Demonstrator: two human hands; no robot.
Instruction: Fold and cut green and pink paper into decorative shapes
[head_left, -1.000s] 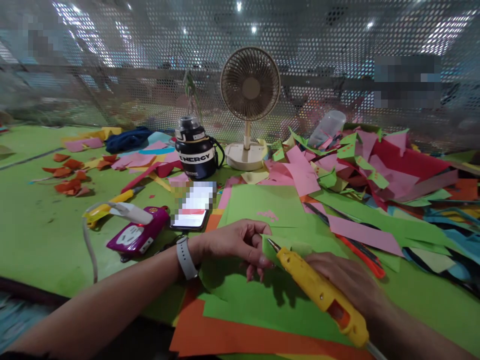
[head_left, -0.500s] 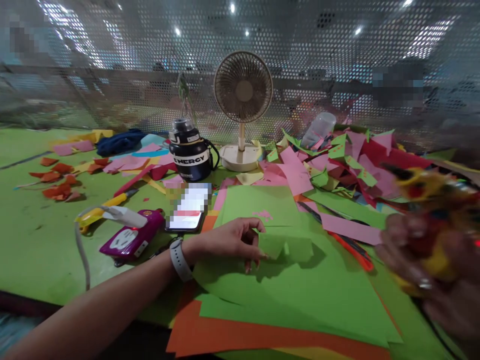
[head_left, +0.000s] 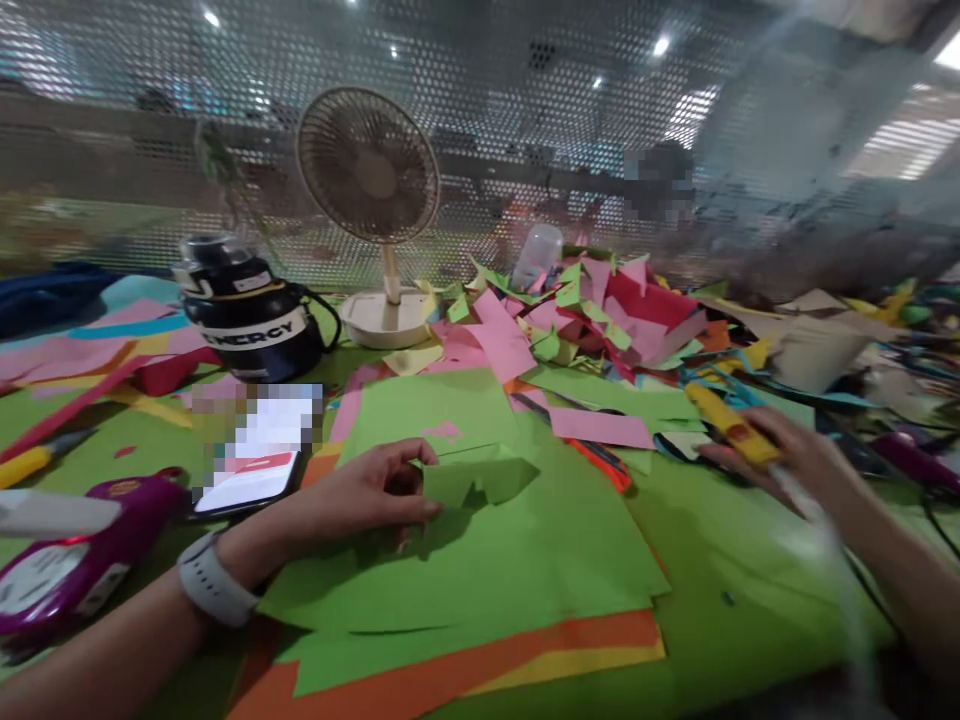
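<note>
Head view, nearest first: an orange sheet (head_left: 592, 636) juts from under stacked green sheets (head_left: 517, 560) at the bottom centre of the frame, on the green bench (head_left: 742, 620). Over that stack, mid-frame, the left hand (head_left: 375, 492) lightly pinches the left end of a small folded green paper (head_left: 472, 480), whose free end reaches toward the right and casts a shadow. A light, unmoving pinch suits such thin stock; squeezing harder could crease it or skew the fold, and letting go might spring it open. At the right of the frame, well apart from the paper, the right hand (head_left: 784, 450) grips a yellow glue gun (head_left: 731, 425); its tip is too blurred to read. That tip is best treated as hot, aimed away from skin and scraps, and the trailing cord (head_left: 840, 570) best kept off the sheets so nothing gets dragged. A purple socket block (head_left: 90, 540) and a lit phone (head_left: 259, 455) sit at the left, while red-handled scissors (head_left: 606, 466) lie right of centre, partly under a pink strip (head_left: 600, 428), worth steering the gun around. Farther back are a dark flask (head_left: 255, 330), heaped paper scraps (head_left: 630, 320) and a fan (head_left: 367, 165), whose draught, if running, could disturb loose paper.
</note>
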